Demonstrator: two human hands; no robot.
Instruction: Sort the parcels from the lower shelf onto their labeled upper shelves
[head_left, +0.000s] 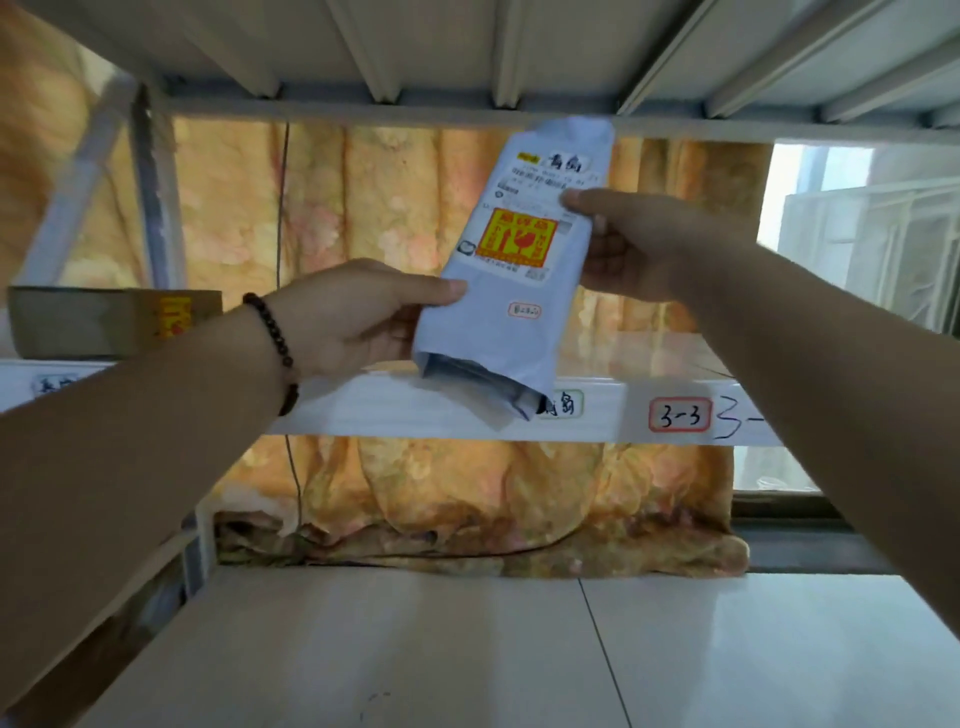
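A white soft parcel with a shipping label and an orange-red fragile sticker is held upright in front of the upper shelf opening. My left hand grips its lower left edge, thumb on the front. My right hand grips its right side, thumb across the label. The parcel's folded bottom end hangs over the white front rail of the upper shelf, partly covering a small label there. A red-framed tag reading 3-3 sits to the right on the same rail.
A brown cardboard box with yellow tape rests on the upper shelf at the left. The lower shelf is a pale board below. An orange floral curtain hangs behind the rack. Metal ribs of another shelf run overhead.
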